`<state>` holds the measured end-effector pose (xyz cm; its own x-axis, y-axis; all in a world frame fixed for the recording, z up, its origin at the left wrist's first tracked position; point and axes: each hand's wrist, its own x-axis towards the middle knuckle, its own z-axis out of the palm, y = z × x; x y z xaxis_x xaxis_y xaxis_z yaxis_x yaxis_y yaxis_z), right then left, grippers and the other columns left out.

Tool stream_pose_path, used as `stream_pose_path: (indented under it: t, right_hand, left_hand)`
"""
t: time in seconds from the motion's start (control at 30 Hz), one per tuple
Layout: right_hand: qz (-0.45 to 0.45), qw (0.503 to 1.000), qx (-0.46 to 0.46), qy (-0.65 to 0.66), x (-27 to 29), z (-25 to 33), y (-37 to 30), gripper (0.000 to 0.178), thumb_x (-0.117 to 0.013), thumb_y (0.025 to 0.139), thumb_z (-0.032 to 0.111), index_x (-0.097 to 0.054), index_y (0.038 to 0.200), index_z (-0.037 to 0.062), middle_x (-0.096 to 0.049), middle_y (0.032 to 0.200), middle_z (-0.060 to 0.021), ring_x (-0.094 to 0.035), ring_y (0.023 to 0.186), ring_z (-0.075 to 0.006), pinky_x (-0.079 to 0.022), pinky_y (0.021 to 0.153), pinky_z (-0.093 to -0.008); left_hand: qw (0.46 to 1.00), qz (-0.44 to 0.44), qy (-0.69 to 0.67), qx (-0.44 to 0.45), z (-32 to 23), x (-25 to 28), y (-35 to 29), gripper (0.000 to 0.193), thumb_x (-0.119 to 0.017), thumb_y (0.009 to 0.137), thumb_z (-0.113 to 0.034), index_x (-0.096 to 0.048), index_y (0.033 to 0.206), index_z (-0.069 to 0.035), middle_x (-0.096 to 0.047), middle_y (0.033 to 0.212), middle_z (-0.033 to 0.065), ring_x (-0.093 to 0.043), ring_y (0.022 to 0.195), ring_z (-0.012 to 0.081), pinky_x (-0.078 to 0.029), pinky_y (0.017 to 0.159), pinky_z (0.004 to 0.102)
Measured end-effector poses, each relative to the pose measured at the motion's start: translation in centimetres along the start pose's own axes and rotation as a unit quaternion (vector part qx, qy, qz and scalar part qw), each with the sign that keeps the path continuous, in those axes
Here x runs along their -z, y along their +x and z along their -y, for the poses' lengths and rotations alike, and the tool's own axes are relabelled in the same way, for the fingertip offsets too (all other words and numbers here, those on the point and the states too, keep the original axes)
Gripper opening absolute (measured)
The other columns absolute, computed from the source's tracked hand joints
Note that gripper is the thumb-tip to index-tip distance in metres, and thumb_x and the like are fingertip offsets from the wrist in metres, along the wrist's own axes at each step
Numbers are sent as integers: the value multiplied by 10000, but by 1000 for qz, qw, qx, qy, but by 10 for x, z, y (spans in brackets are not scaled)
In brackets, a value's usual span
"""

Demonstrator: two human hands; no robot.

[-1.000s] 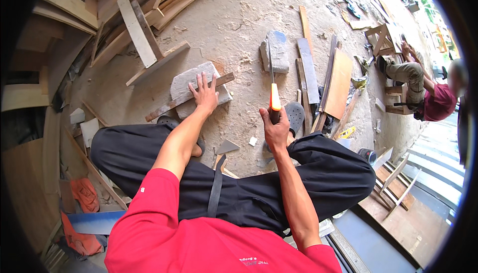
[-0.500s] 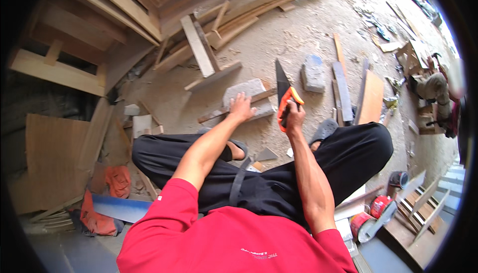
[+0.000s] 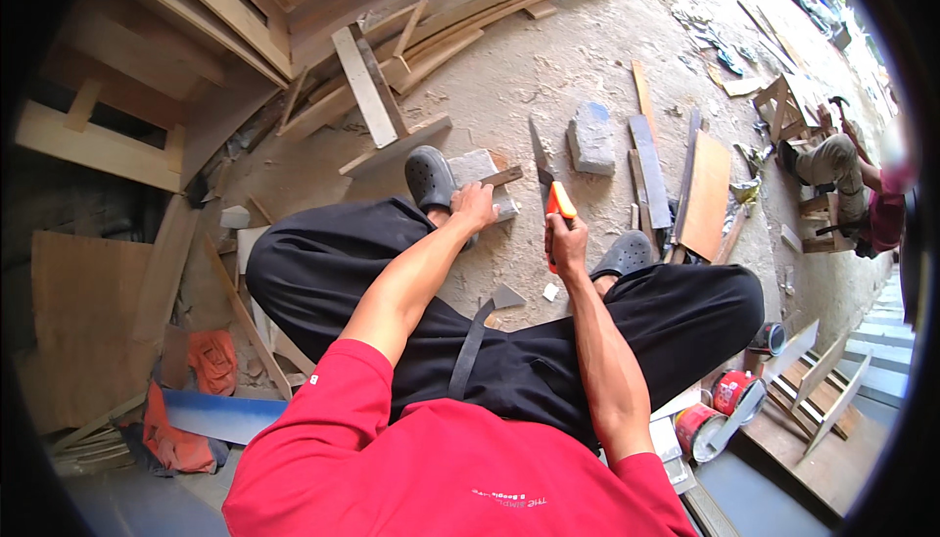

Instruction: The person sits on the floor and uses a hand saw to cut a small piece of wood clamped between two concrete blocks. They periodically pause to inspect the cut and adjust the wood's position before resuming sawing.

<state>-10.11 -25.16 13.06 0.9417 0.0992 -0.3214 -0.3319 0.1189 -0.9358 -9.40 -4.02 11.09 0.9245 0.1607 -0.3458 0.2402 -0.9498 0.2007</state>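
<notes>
My left hand (image 3: 476, 206) is closed over a narrow wooden strip (image 3: 505, 176) and holds it down on a grey concrete block (image 3: 506, 207). The strip's right end pokes out past my fingers, while its other part is hidden behind my hand and foot. A grey clog (image 3: 429, 179) on my left foot rests against the strip and block. In my right hand (image 3: 567, 241) is a handsaw (image 3: 540, 151) with an orange and black handle. Its dark blade points away from me, to the right of the strip's end and apart from it.
Another concrete block (image 3: 591, 138) stands beyond the saw, with boards (image 3: 705, 194) to its right. Wooden planks (image 3: 372, 87) and cabinet frames lie far left. Red tins (image 3: 700, 429) sit near right. A person (image 3: 842, 175) works at the far right.
My left foot has risen onto the strip and block. My left hand has gone from lying flatter to curling over the strip. The saw has turned and shifted slightly, still in my right hand.
</notes>
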Motion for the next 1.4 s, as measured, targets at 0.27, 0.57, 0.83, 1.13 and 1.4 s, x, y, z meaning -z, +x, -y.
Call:
stream_pose_path:
  t: [0.27,0.57,0.83,1.13,1.4]
  right_hand:
    - [11,982,19,-187,22,-31,-13,320,-721,868,304,-670,790,-2,-504,573,35,-431,546,-63,-349,491,-287]
    - [50,956,105,-268,17,-30,-14,238,-738,821,238,-652,791,18,-538,537,-132,-540,454,-185,-416,476,-334]
    - [64,951,101,-285,15,-17,-9,251,-719,817,248,-642,821,9,-582,605,-189,-605,537,-356,-448,504,-385]
    - [118,937,93,-314,26,-9,-4,244,-722,800,229,-674,908,15,-624,674,-200,-645,631,-366,-493,555,-401]
    - [119,947,85,-285,30,-12,-10,249,-721,835,229,-632,832,-3,-579,649,-160,-576,551,-301,-442,542,-371]
  left_hand:
    - [988,-53,-136,56,-10,-58,53,473,-636,849,-337,-597,1236,-67,-584,1254,143,-543,1167,336,-437,994,441]
    - [965,-120,-225,69,12,-98,134,325,-606,848,-259,-651,1113,-75,-626,1143,184,-586,1069,382,-475,913,447]
    - [967,34,-183,173,4,-79,154,321,-562,834,-345,-709,1013,-124,-680,1032,209,-638,1014,390,-505,862,475]
    - [987,119,-25,109,6,-66,164,355,-543,801,-229,-717,1033,-24,-610,1265,158,-224,1416,389,-132,1116,556]
    - [977,116,-151,96,11,-96,161,483,-414,912,-346,-552,1316,-121,-349,1515,150,137,1457,387,64,1126,587]
